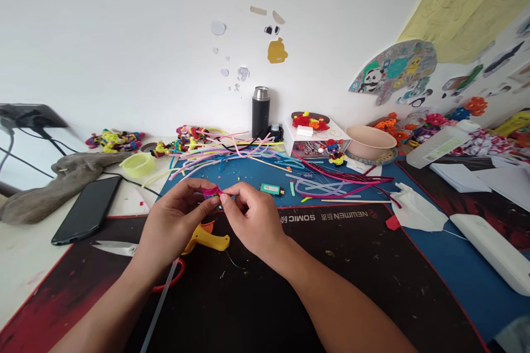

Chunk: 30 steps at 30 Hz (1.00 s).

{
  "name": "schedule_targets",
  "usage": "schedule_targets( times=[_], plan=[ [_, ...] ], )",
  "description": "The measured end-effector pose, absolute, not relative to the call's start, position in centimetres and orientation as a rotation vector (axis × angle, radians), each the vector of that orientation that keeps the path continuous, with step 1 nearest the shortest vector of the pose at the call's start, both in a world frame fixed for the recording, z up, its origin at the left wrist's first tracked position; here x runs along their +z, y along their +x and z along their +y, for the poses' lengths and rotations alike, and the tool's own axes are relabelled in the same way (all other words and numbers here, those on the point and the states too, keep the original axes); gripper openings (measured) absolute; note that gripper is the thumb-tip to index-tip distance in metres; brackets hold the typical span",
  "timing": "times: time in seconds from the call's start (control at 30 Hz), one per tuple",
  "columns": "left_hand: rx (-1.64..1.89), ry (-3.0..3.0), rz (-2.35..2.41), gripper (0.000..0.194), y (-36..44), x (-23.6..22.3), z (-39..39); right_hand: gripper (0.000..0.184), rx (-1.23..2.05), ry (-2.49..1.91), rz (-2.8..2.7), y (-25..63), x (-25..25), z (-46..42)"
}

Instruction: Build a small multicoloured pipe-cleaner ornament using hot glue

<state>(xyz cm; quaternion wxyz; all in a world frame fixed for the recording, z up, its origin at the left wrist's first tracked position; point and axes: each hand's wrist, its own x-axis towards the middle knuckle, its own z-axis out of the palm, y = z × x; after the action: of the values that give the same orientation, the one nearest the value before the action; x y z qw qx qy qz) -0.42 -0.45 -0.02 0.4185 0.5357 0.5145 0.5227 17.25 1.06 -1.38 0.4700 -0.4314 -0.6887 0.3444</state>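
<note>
Between my two hands is a small magenta pipe-cleaner piece (212, 191) with some blue and green on it. The fingers and thumb of my left hand (176, 220) are closed around its left side. My right hand (252, 218) pinches its right end between thumb and forefinger. Just below, a yellow glue gun (209, 238) lies on the black mat, partly behind my left hand. Scissors (115, 248) with red handles lie under my left wrist, blades pointing left. A translucent glue stick (159, 306) runs down beside my left forearm.
Pipe cleaners (248, 149) in many colours heap behind my hands. A black phone (86, 209) lies left, near a yellow coil (138, 165). At the back stand a black thermos (260, 112), a white box (317, 135) and a beige bowl (370, 145). A green lighter-sized object (271, 190) lies nearby.
</note>
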Motion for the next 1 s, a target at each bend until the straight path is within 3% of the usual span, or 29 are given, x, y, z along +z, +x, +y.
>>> schedule_targets(
  times=[0.83,1.0],
  plan=[
    [1.318,1.583,1.51,0.029,-0.9,-0.4,-0.2,0.033,0.733,-1.0,-1.79,17.2,-1.8,1.2],
    [1.422,1.519,1.536,0.035,-2.6,-0.5,1.0,0.034,0.771,-0.917,-1.781,17.1,-2.2,1.5]
  ],
)
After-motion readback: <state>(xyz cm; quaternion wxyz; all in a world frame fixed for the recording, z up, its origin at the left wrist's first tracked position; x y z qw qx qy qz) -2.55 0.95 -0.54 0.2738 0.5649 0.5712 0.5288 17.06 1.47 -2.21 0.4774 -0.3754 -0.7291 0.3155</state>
